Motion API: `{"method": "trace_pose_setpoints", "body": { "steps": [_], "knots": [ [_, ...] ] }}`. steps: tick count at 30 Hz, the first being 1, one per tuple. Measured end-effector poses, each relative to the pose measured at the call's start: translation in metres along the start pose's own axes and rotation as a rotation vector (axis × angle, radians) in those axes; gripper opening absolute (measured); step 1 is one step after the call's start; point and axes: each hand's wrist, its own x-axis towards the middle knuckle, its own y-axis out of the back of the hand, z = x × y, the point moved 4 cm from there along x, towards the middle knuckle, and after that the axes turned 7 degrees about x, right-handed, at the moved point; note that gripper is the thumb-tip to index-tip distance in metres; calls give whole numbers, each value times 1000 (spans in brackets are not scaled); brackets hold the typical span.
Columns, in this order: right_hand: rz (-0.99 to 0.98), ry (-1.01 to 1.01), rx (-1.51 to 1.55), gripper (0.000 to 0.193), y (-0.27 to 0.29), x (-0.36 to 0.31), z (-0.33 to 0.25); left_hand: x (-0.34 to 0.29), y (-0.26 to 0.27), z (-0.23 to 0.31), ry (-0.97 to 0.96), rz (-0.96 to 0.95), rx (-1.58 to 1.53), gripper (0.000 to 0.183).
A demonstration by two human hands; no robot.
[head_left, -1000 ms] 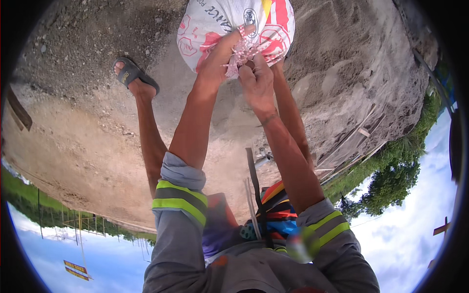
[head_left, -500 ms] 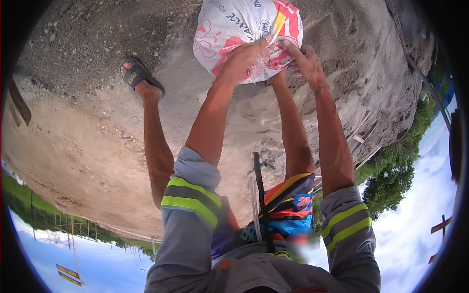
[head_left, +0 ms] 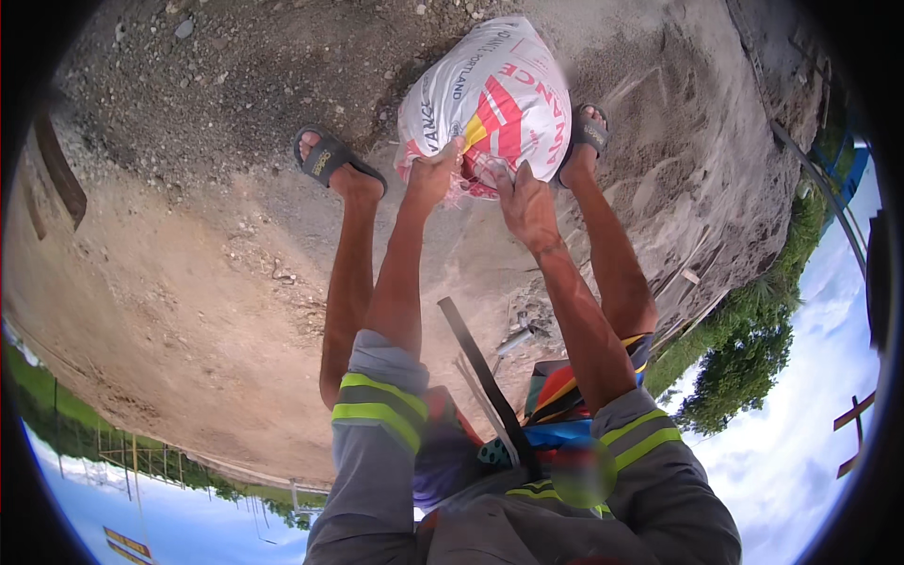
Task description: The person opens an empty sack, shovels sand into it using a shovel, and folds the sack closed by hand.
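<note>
A full white woven sack with red and yellow print rests on the ground between my sandalled feet. Its gathered, frayed mouth points toward me. My left hand is closed on the left side of that mouth. On the right side, my right hand grips the bunched edge with thumb and fingers. What fills the sack is hidden. A sandal shows on my left foot, and another sandal stands close against the sack's right side.
Gravel covers the ground at the far left. A heap of grey sand rises on the right, with thin wooden pieces along its near edge. A dark strap dangles from my waist. A dark curved bar lies far left.
The sack has turned and tilted, and sits a little nearer to me. Both hands have shifted toward me with it, keeping hold of its mouth. My left foot now appears nearer the sack.
</note>
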Motion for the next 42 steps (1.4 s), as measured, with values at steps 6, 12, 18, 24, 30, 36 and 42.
{"method": "trace_pose_setpoints", "body": {
  "steps": [6,12,18,24,30,36,42],
  "knots": [
    [-269,118,-37,32,-119,54,-59,83,56,-90,39,-10,-691,31],
    [-426,210,201,31,-109,49,-79,67,105,-131,-388,352,539,29],
    [-421,239,208,29,-96,62,-41,38,42,-41,-224,259,-987,59],
    [-581,246,259,27,-84,64,-49,10,37,4,-266,303,-573,70],
    [-982,138,548,30,-71,71,-17,3,14,47,-70,402,-496,53],
    [-261,-397,990,35,62,186,122,7,5,48,-217,727,-509,51],
    [-19,32,59,53,12,209,138,31,15,23,-205,711,-519,48]
  ]
}}
